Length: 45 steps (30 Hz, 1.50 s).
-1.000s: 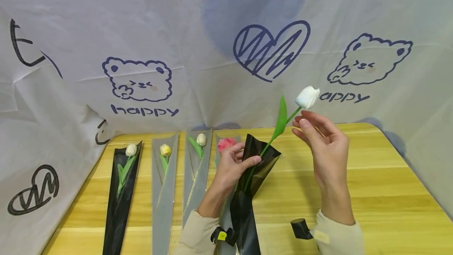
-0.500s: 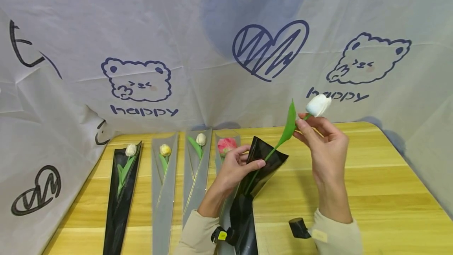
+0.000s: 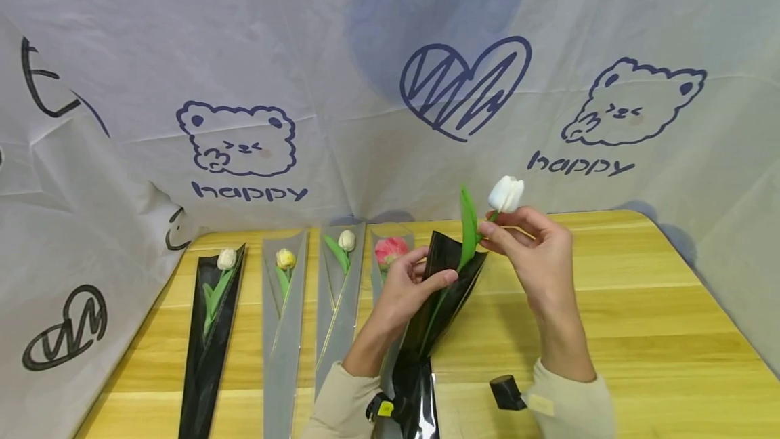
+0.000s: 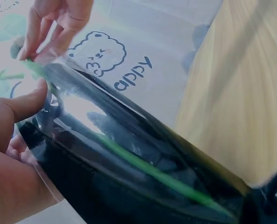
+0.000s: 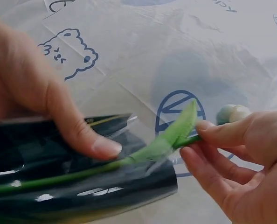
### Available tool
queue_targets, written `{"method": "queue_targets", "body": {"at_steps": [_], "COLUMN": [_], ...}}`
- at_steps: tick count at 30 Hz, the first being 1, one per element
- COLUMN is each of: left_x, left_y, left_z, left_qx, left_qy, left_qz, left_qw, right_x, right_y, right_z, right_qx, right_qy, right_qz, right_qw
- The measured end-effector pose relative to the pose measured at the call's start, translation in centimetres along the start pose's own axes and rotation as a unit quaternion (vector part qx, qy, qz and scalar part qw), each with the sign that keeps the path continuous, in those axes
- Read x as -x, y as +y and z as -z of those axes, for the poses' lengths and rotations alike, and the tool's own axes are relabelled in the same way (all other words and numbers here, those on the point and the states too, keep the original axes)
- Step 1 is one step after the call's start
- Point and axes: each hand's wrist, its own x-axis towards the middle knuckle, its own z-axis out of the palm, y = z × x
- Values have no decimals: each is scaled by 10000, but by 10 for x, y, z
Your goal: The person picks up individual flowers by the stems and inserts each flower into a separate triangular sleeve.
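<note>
My right hand (image 3: pixel 539 253) pinches the green stem of a white artificial tulip (image 3: pixel 506 194) just under its bloom, between thumb and fingers. The stem (image 5: pixel 73 176) runs down inside a black flower sleeve (image 3: pixel 447 303) with a clear front, and the long leaf (image 3: pixel 467 222) stands up out of the sleeve's mouth. My left hand (image 3: pixel 405 286) grips the sleeve near its top edge, the thumb (image 4: pixel 31 100) on the clear front and the fingers behind. In the right wrist view the bloom is partly hidden by the right fingers.
To the left lie a black-sleeved white tulip (image 3: pixel 207 330), a yellow one in a grey sleeve (image 3: pixel 282 344) and a white one in another grey sleeve (image 3: pixel 336 317). Behind my left hand is a pink flower (image 3: pixel 391 249). A printed cloth (image 3: pixel 341 154) hangs behind the wooden table (image 3: pixel 646 330).
My right hand has taken hold of the stem below the bloom and moved down and left with it. The tulip sits lower, its leaf now closer to the sleeve's mouth.
</note>
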Motion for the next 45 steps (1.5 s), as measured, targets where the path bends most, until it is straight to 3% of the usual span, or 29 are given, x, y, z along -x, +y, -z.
{"method": "queue_targets", "body": {"at_steps": [3,6,12,16,19,21,29,34,36,40,45], "left_x": [0,0,3,4,4,4,6,9,9,8,6], "left_y": [2,3,2,-1,-4,-5,-1,5,6,8,11], "left_z": [1,5,20,25,24,23,21,19,17,15,13], "left_qx": [-6,54,404,1296,2000,2165,1709,1603,1641,1653,1706], "left_qy": [15,-166,-995,-1518,-1697,-1696,-1510,-1684,-1604,-1438,-1671], "left_qz": [-19,122,543,646,655,703,943,985,988,1057,911], "left_qw": [10000,9998,9927,9777,9628,9589,9691,9676,9683,9700,9668], "right_x": [-1,-2,-4,-4,-4,-4,-3,-3,-3,-3,-4], "right_y": [3,5,6,4,3,2,1,-1,-2,-5,-9], "right_z": [0,1,8,13,15,15,16,18,19,20,22], "right_qx": [141,58,-340,-475,-484,-477,-411,330,596,820,1013], "right_qy": [-152,-110,266,506,606,620,296,243,123,-369,-1111], "right_qz": [-66,-124,-179,-165,-116,-87,-15,-166,-294,-556,-864], "right_qw": [9998,9998,9989,9975,9969,9969,9987,9990,9977,9944,9849]}}
